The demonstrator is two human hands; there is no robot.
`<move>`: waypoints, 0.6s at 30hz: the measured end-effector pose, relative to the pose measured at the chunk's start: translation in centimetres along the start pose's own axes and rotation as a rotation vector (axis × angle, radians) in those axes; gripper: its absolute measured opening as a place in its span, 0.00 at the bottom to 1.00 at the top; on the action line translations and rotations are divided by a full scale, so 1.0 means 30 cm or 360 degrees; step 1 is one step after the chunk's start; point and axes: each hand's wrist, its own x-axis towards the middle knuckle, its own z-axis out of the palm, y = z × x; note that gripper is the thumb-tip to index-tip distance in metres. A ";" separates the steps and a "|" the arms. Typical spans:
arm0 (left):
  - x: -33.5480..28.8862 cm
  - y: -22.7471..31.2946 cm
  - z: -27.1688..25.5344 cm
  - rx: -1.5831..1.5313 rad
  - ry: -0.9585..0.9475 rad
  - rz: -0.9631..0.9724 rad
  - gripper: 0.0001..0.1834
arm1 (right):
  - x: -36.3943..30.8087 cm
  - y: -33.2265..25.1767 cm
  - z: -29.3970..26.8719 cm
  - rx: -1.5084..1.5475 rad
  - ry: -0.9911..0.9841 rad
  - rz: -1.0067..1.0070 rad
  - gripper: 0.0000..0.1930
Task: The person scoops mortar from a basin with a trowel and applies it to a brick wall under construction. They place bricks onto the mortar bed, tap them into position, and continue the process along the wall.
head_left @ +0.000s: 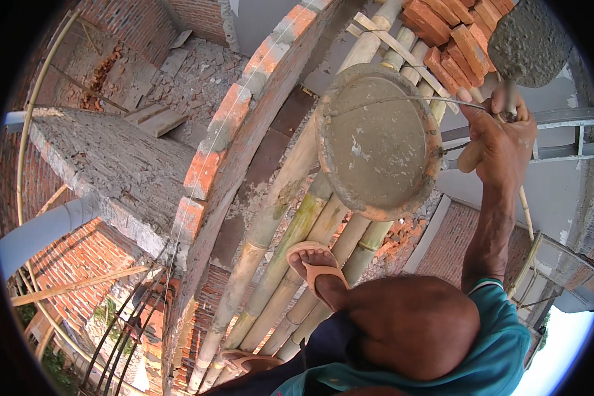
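Note:
My right hand [505,142] is raised at the upper right, its fingers wrapped round a trowel. The rounded end of the trowel's handle [470,158] sticks out below the fist. Beyond the fingers, a rough mass of dark grey mortar [531,43] appears to cover the blade. Left of the hand, a round bucket [323,155] holds smooth, wet grey mortar [379,145]. Its thin wire handle crosses the top and reaches my thumb; whether they touch, I cannot tell. My left hand is out of view.
Bamboo poles [297,228] lie side by side under the bucket and my sandalled foot [317,264]. Orange bricks [452,39] are stacked past the bucket. Along the left runs a brick wall [208,168] with a taut string. Rubble [204,72] lies far below.

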 end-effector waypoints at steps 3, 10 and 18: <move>-0.018 -0.015 -0.053 -0.0003 0.0140 -0.0040 0.27 | 0.117 0.031 0.011 -0.0151 0.0013 0.0019 0.16; -0.054 -0.014 -0.383 -0.0231 0.0540 -0.0071 0.25 | 0.391 0.240 0.001 -0.0762 0.0054 -0.0136 0.14; -0.049 0.033 -0.467 -0.0583 0.0267 -0.0004 0.26 | 0.619 0.447 -0.152 -0.1006 -0.0393 -0.0160 0.24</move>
